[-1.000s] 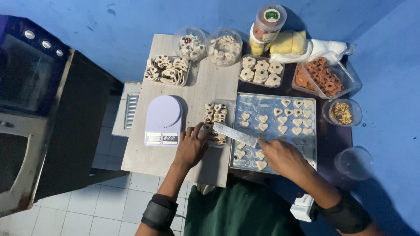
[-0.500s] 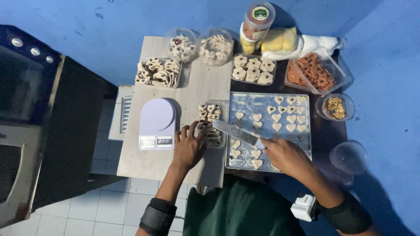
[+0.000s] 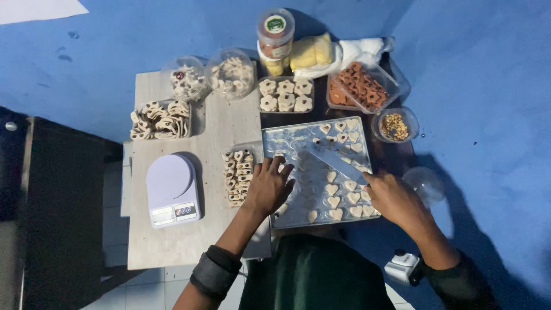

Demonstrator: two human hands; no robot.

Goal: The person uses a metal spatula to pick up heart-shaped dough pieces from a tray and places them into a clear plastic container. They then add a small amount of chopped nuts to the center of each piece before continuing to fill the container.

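Observation:
A metal baking tray point(image 3: 290, 136) lies on the table in front of me, with pale heart-shaped cookies point(image 3: 343, 193) mostly on its right half. My left hand point(image 3: 268, 186) rests flat with fingers spread on the tray's left edge, next to a clear box of stacked small cookies point(image 3: 238, 177). My right hand point(image 3: 396, 198) grips the handle end of a flat metal spatula point(image 3: 337, 159). Its blade lies slanted across the middle of the tray among the hearts.
A white kitchen scale point(image 3: 171, 189) stands left of the hands. Behind are cookie tubs point(image 3: 231, 72), a tray of flower cookies point(image 3: 285, 95), a red-lidded jar point(image 3: 275, 34), a box of red cookies point(image 3: 361, 86), a bowl of nuts point(image 3: 394, 126) and a clear lid point(image 3: 426, 185). A dark oven point(image 3: 51, 201) is far left.
My left hand has shifted right from the small cookie box onto the tray's edge. The spatula has slid rightward across the tray, and the tray's left part now looks bare.

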